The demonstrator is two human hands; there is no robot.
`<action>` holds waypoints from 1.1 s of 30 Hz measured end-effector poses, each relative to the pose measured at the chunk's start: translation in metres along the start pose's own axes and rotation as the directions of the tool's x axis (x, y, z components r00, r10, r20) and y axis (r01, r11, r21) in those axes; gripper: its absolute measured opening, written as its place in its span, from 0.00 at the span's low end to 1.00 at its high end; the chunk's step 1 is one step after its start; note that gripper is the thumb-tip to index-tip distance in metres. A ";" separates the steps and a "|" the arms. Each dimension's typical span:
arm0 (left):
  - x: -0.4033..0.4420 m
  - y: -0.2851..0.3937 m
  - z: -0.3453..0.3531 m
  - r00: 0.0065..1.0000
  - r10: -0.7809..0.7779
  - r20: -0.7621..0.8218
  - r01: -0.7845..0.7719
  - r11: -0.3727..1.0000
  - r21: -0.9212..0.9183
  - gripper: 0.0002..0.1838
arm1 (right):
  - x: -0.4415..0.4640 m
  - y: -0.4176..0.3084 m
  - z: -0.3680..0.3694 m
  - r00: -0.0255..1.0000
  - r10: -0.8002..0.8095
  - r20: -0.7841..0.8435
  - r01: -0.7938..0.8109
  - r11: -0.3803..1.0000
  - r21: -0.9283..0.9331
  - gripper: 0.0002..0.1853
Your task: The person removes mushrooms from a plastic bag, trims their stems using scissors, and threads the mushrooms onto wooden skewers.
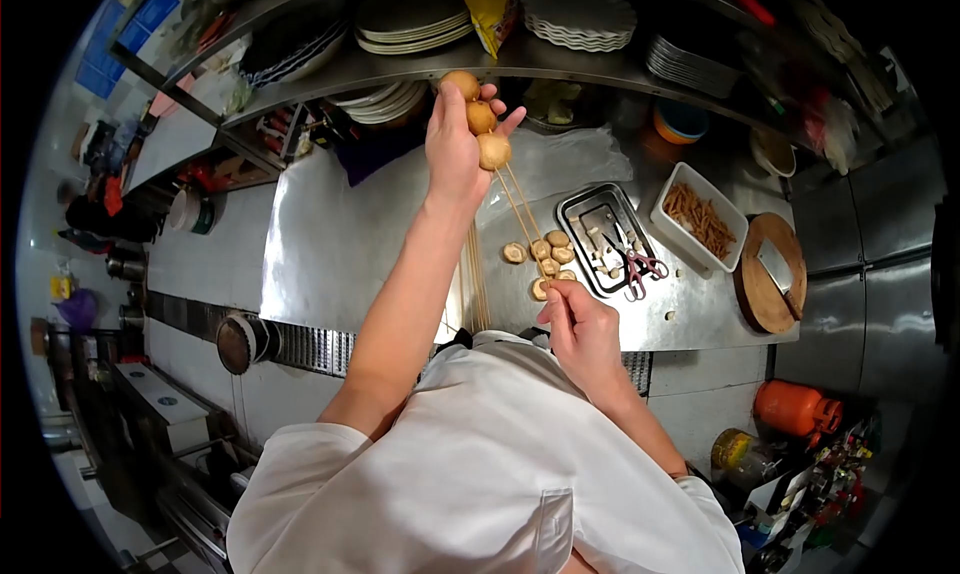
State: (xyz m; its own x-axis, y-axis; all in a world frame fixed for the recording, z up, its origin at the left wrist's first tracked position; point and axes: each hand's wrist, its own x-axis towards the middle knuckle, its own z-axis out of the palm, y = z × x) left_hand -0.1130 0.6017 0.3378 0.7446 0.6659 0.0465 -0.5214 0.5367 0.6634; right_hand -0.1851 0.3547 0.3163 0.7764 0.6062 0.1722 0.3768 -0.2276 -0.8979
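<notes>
My left hand [458, 154] is raised near the shelf, its fingers round three round brown mushroom caps [494, 152] in a row on two thin skewers [518, 204]. The skewers slant down toward the loose mushrooms. Lower down, my right hand [583, 336] has thumb and fingers pinched at the near edge of the mushroom pile [550, 254]; whether it grips a mushroom or the skewer ends is too small to tell. Bare skewers [474, 284] lie beside the pile, toward the table's front edge.
Right of the mushrooms are a metal tray [567, 220] with stem pieces and red-handled scissors [634, 274], a white tub [733, 217] of brown strips, and a round board [765, 299] with a cleaver [777, 268]. A shelf [590, 74] with stacked plates overhangs the back.
</notes>
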 end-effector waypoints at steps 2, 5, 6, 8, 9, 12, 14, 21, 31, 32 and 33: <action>0.003 0.001 -0.001 1.000 0.002 0.009 -0.002 1.000 0.021 0.19 | 0.002 0.000 0.004 1.000 -0.024 -0.002 0.024 0.999 -0.034 0.06; 0.008 0.003 -0.007 1.000 -0.016 0.016 0.016 1.000 0.001 0.21 | 0.004 -0.001 0.011 0.999 -0.054 -0.009 0.053 0.995 -0.084 0.05; 0.009 0.004 -0.010 0.999 -0.033 0.022 0.033 0.999 -0.034 0.24 | 0.005 -0.002 0.013 0.999 -0.051 -0.008 0.050 0.995 -0.086 0.05; 0.009 0.006 -0.013 0.998 -0.046 0.041 0.048 0.998 -0.041 0.25 | 0.007 -0.004 0.016 0.999 -0.047 0.000 0.047 0.994 -0.100 0.05; 0.009 0.007 -0.014 0.996 -0.055 0.064 0.058 0.997 -0.047 0.26 | 0.008 -0.006 0.017 0.999 -0.043 0.003 0.043 0.994 -0.103 0.05; 0.005 0.006 -0.014 0.997 -0.040 0.064 0.042 0.999 -0.035 0.26 | 0.010 -0.009 0.020 0.998 -0.063 0.000 0.063 0.991 -0.118 0.05; 0.002 0.008 -0.015 0.997 -0.032 0.068 0.035 0.998 -0.047 0.26 | 0.010 -0.013 0.020 0.998 0.019 0.055 -0.014 0.995 -0.095 0.05; -0.004 0.009 -0.015 0.995 -0.003 0.095 0.007 0.999 -0.042 0.27 | 0.013 -0.012 0.028 0.998 0.025 0.066 -0.020 0.997 -0.071 0.06; -0.019 0.004 -0.003 0.995 0.019 0.099 -0.022 1.000 0.023 0.28 | 0.021 -0.013 0.034 0.998 0.068 0.016 -0.068 0.997 0.031 0.04; -0.020 0.005 -0.002 0.995 0.020 0.102 -0.023 0.999 0.024 0.28 | 0.022 -0.013 0.033 0.998 0.068 -0.005 -0.067 0.994 0.084 0.04; -0.020 0.007 -0.002 0.994 0.022 0.104 -0.025 0.999 0.026 0.29 | 0.022 -0.013 0.032 0.998 0.068 -0.005 -0.067 0.994 0.084 0.04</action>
State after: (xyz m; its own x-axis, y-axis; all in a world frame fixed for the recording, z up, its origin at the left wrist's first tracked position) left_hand -0.1327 0.5933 0.3398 0.7722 0.6201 0.1382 -0.5285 0.5062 0.6815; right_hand -0.1890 0.3955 0.3184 0.8026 0.5857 0.1130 0.2801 -0.2029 -0.9383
